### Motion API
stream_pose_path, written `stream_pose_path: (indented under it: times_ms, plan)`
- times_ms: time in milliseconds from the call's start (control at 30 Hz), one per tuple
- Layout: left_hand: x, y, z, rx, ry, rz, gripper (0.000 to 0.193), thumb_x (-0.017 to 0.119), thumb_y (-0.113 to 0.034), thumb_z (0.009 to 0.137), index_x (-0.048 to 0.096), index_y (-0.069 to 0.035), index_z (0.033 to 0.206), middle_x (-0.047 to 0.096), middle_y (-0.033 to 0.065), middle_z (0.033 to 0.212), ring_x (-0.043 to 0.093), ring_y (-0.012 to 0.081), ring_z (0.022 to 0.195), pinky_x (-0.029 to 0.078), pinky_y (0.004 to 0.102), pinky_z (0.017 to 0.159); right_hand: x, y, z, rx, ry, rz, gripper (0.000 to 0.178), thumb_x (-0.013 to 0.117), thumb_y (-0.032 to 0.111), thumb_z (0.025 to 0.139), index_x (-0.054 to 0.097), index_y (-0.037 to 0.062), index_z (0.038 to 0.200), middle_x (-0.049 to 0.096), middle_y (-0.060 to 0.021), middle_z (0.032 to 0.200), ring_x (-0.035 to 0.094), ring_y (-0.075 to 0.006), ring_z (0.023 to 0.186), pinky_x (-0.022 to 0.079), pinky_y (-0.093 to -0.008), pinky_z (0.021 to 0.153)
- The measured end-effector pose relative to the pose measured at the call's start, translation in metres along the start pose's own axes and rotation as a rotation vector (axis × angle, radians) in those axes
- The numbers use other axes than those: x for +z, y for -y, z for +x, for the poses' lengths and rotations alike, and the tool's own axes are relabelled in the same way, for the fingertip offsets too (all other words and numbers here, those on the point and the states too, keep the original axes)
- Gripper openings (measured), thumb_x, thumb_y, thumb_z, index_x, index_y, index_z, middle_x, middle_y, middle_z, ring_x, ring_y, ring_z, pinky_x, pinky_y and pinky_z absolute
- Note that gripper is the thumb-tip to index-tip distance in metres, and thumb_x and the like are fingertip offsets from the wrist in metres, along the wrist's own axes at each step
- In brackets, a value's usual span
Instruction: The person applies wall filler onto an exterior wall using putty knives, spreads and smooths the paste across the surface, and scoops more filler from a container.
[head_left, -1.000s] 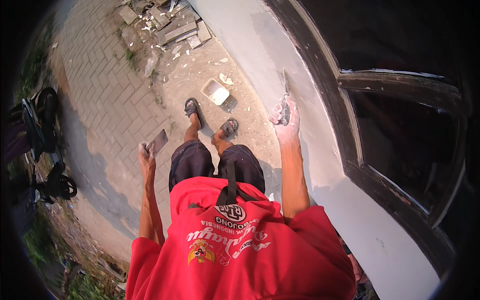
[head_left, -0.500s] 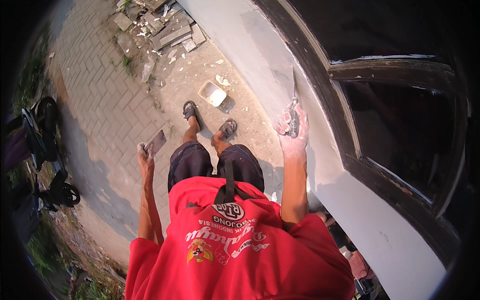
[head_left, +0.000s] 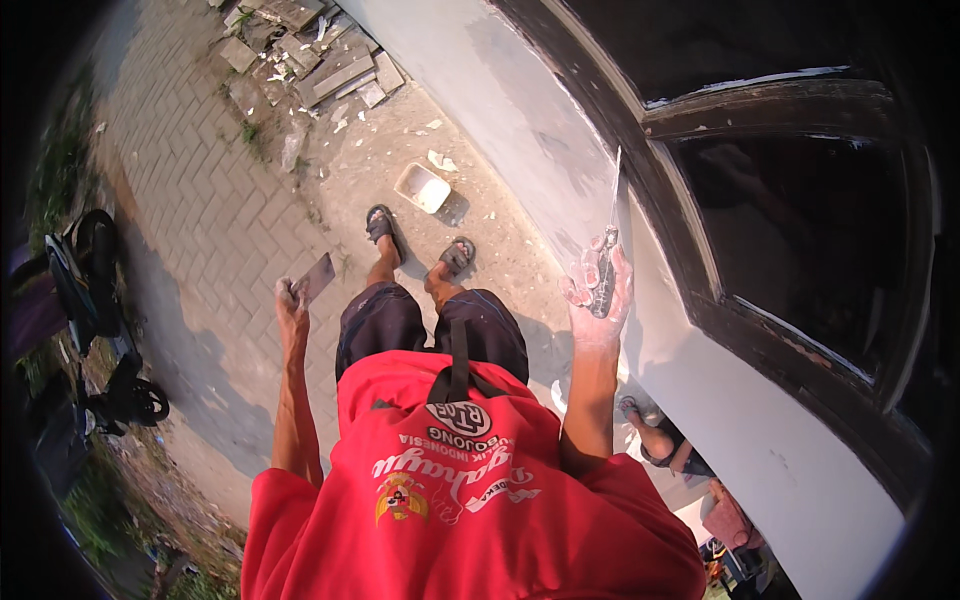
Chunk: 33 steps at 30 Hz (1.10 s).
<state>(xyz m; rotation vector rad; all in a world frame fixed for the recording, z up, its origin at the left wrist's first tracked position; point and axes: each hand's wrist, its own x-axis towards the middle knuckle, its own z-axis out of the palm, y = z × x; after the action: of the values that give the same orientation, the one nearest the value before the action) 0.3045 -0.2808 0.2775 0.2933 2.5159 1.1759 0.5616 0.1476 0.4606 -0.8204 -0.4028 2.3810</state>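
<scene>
My right hand [head_left: 598, 295], dusted white, is closed round the dark, white-smeared handle of a putty knife [head_left: 604, 270]. Its narrow blade [head_left: 615, 190], seen almost edge-on, points up to the lower edge of the dark wooden window frame [head_left: 665, 235]; whether it touches cannot be told. Below the frame runs the pale grey wall [head_left: 500, 120]. Out to the left, my left hand [head_left: 291, 300] grips a thin, flat rectangular plate [head_left: 317, 277] by one edge, away from the wall.
A white plastic tub [head_left: 423, 188] stands on the ground ahead of my sandalled feet. Broken boards and tiles [head_left: 335, 75] lie piled at the wall's far end. Motorbikes [head_left: 95, 310] are parked at the left. Behind my right arm, another person [head_left: 665, 440] is partly visible near the wall.
My right hand has shifted slightly right and nearer to me, and the knife's blade tip has moved from over the wall to the window frame's edge. My left hand has hardly moved.
</scene>
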Motion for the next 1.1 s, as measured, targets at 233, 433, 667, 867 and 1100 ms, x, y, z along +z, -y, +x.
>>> stream_pose_path:
  times_ms: [233, 433, 667, 867, 1100]
  plan:
    - [0.035, -0.141, 0.015, -0.158, 0.011, -0.487, 0.022, 0.064, -0.023, 0.093, 0.052, -0.004, 0.097, 0.057, 0.0015, 0.074, 0.05, 0.0076, 0.06, 0.039, 0.0241, 0.051, -0.008, -0.013, -0.039, 0.005, -0.166, -0.751, 0.012, 0.057, 0.016, 0.095, 0.055, 0.007, 0.103, 0.06, -0.0027, 0.075, 0.056, -0.0099, 0.06, 0.045, -0.0225, 0.054]
    - [0.073, -0.235, 0.006, -0.359, 0.227, -1.109, 0.018, 0.061, -0.011, 0.093, 0.05, -0.004, 0.106, 0.059, 0.002, 0.093, 0.059, 0.0088, 0.083, 0.051, 0.0247, 0.075, 0.012, -0.051, -0.01, -0.323, 0.155, -1.407, 0.035, 0.064, 0.0, 0.087, 0.06, 0.006, 0.121, 0.059, -0.0064, 0.091, 0.059, -0.0169, 0.074, 0.048, -0.026, 0.065]
    - [0.066, -0.264, 0.0, -0.276, 0.195, -1.091, 0.017, 0.06, -0.012, 0.094, 0.047, -0.005, 0.104, 0.057, 0.0017, 0.09, 0.057, 0.0087, 0.077, 0.051, 0.0235, 0.069, 0.003, -0.096, 0.024, -0.921, 0.325, -1.773, 0.05, 0.062, -0.009, 0.08, 0.061, 0.0123, 0.126, 0.055, -0.0092, 0.09, 0.059, -0.0268, 0.078, 0.05, -0.0367, 0.068]
    - [0.045, -0.296, -0.001, -0.145, 0.044, -1.074, 0.018, 0.059, -0.014, 0.096, 0.045, -0.007, 0.104, 0.055, -0.0001, 0.082, 0.05, 0.0053, 0.067, 0.042, 0.0222, 0.055, -0.033, -0.085, 0.024, -0.572, 0.141, -1.935, 0.042, 0.061, 0.006, 0.089, 0.057, 0.0105, 0.131, 0.06, -0.0086, 0.089, 0.06, -0.0227, 0.077, 0.05, -0.033, 0.068]
    - [0.04, -0.277, -0.002, 0.013, 0.1, -0.796, 0.018, 0.059, -0.014, 0.096, 0.044, -0.007, 0.103, 0.06, 0.0023, 0.089, 0.047, 0.0056, 0.067, 0.042, 0.0225, 0.055, 0.041, -0.03, -0.019, 0.554, 0.042, -1.029, 0.027, 0.058, 0.023, 0.094, 0.062, 0.0012, 0.11, 0.059, 0.0006, 0.068, 0.048, -0.0039, 0.045, 0.037, -0.0194, 0.038]
